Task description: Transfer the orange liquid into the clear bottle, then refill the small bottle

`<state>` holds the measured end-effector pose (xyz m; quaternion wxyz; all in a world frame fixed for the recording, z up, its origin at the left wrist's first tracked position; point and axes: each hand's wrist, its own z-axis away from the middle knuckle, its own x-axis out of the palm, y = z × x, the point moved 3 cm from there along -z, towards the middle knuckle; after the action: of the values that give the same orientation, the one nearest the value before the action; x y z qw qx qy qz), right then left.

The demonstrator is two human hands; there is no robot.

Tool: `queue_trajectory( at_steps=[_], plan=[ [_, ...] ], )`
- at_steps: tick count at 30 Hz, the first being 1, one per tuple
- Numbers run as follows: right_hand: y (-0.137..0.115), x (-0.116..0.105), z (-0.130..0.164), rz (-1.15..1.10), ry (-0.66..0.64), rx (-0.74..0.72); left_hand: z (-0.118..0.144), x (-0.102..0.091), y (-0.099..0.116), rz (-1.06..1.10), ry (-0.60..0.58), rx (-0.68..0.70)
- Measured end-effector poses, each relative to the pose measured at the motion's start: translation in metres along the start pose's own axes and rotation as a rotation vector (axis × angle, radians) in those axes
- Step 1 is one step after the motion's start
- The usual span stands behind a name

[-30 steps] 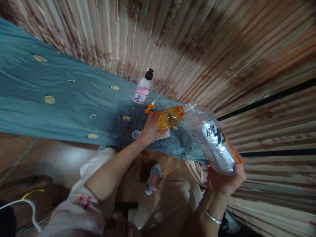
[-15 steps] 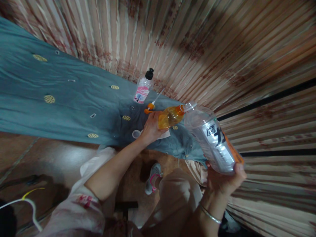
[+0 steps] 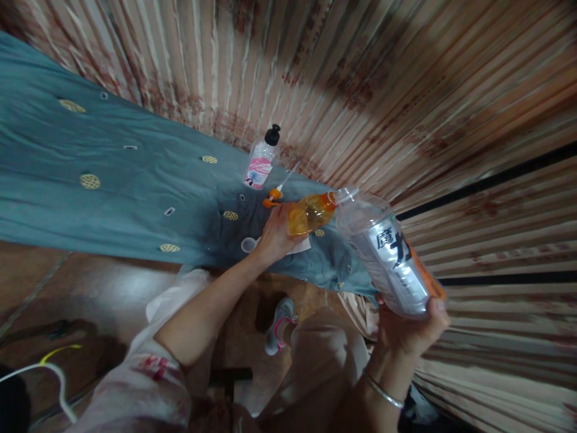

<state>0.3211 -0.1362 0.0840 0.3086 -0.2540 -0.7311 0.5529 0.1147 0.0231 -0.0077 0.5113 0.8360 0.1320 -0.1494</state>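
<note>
My left hand (image 3: 276, 236) grips an orange bottle (image 3: 309, 216), its mouth meeting that of the large clear bottle (image 3: 383, 252) grasped in my right hand (image 3: 410, 331). The pump top (image 3: 274, 195) already lies off on teal cloth (image 3: 135, 204); whether liquid is passing, I cannot tell.

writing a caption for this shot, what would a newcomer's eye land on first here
Probably the big clear bottle with the silver label, right of centre, tilted and held near its base by the right hand. Its neck appears to meet that of the small orange bottle, held near the middle by the left hand. Higher up, a pink-labelled bottle with a black cap is on the blue-green cloth.
</note>
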Motion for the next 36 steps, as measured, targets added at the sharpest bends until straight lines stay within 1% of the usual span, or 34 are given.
queue_trajectory(
  at_steps=[7, 11, 17, 24, 27, 31, 36],
  plan=[
    [-0.001, 0.000, 0.001, -0.007, 0.037, -0.009, 0.002, 0.004, -0.006, 0.029, 0.021, -0.018],
    [0.000, 0.000, 0.001, -0.030, 0.034, -0.014, 0.003, 0.001, -0.004, 0.042, 0.014, 0.007],
    [0.001, -0.002, 0.001, -0.029, 0.038, 0.011, 0.004, -0.003, 0.001, 0.004, 0.017, 0.043],
    [0.002, 0.000, 0.002, -0.038, 0.022, -0.009, 0.004, -0.006, 0.002, 0.006, 0.015, 0.078],
    [0.001, 0.001, 0.003, -0.042, 0.025, -0.001, 0.001, -0.012, 0.008, 0.014, 0.031, 0.117],
    [0.001, 0.003, 0.004, -0.038, 0.024, 0.018, -0.007, -0.019, 0.023, 0.014, 0.054, 0.189],
    [0.003, 0.007, 0.006, -0.024, 0.018, 0.033, -0.021, -0.022, 0.041, 0.001, 0.026, 0.223]
  ],
)
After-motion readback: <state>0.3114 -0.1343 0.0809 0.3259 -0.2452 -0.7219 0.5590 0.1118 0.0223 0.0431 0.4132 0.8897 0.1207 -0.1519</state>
